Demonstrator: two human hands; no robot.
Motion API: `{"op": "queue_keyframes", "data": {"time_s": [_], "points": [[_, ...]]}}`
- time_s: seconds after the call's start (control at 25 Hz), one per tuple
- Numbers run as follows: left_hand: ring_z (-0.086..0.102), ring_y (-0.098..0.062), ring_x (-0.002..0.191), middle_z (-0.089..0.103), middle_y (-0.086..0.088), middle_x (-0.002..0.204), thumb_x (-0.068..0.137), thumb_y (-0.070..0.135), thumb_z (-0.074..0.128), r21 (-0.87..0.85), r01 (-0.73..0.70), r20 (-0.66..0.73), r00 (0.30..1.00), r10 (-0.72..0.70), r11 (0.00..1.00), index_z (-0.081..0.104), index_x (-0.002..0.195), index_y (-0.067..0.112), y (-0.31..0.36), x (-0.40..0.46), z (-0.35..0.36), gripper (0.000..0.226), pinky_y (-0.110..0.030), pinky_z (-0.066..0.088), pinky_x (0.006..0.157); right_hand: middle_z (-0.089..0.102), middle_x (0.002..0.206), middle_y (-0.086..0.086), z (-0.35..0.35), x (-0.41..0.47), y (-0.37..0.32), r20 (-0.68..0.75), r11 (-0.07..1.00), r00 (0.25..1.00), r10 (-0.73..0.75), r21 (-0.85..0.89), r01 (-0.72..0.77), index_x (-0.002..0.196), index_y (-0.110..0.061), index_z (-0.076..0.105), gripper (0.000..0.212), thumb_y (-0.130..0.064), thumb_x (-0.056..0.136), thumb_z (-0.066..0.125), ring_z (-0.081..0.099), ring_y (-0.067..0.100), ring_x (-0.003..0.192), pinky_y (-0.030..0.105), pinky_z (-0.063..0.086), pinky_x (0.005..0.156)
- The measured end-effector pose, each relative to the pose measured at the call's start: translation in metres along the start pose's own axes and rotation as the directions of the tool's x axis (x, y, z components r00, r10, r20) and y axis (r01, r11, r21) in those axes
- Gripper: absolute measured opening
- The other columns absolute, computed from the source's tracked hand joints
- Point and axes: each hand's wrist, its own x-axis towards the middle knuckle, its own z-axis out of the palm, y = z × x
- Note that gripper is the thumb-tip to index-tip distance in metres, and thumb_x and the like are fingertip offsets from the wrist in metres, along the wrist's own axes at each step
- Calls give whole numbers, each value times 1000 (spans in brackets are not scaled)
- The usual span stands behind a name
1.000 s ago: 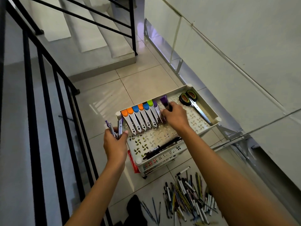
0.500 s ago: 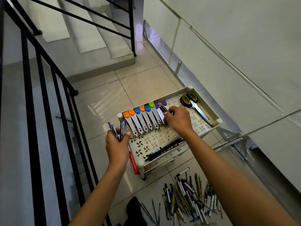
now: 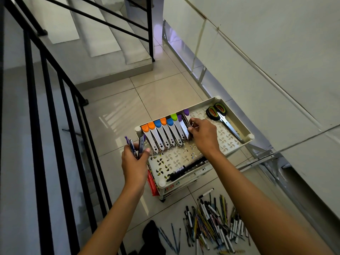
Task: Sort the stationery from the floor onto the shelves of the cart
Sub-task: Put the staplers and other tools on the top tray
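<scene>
A white perforated cart [image 3: 232, 149] stands on the tiled floor. On its top shelf lies a row of staplers [image 3: 161, 134] with orange, blue, green and purple caps. My right hand [image 3: 203, 134] pinches the purple-capped stapler [image 3: 186, 118] at the right end of that row. My left hand [image 3: 135, 162] grips two purple staplers [image 3: 136, 145] just left of the cart's corner. Black markers [image 3: 186, 167] lie along the shelf's near edge. Scissors [image 3: 220, 119] with green and orange handles lie at the shelf's far right.
A pile of pens and markers [image 3: 211, 225] covers the floor in front of the cart. A black cloth [image 3: 152, 238] lies left of it. A black stair railing [image 3: 55, 111] runs along the left; steps rise behind. A white wall with a metal frame [image 3: 257, 155] is on the right.
My right hand has lowered the purple-capped stapler into the row's right end and slid back along it. My left hand keeps its two staplers in place.
</scene>
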Motion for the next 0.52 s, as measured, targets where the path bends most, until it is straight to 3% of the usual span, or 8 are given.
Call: {"op": "queue_keyframes", "data": {"time_s": [0.24,0.4,0.52], "points": [[56,-20,86,57,-4,97,90,30,63,1,1,-4,1000,-1,1000,51,101,17,8,-3,-5,21,-32,45,73,62,114,6,-4,-3,1,-6,999,1000,-10,38,11,133,-14,55,40,-15,93,58,60,18,101,24,46,88],[53,-14,78,53,2,85,97,35,49,-107,-22,-6,1000,21,994,50,101,22,32,-17,-8,14,-29,45,70,57,120,6,-6,-9,-4,23,998,1000,10,66,-11,134,-16,52,43,-17,92,59,57,17,107,20,43,84],[52,-14,78,54,1,84,100,39,35,-205,17,104,995,5,979,52,106,22,48,-23,-3,24,-35,46,81,54,123,4,-14,-23,-18,-58,993,998,-35,111,42,129,-17,55,37,-19,93,58,54,14,108,20,45,86]]}}
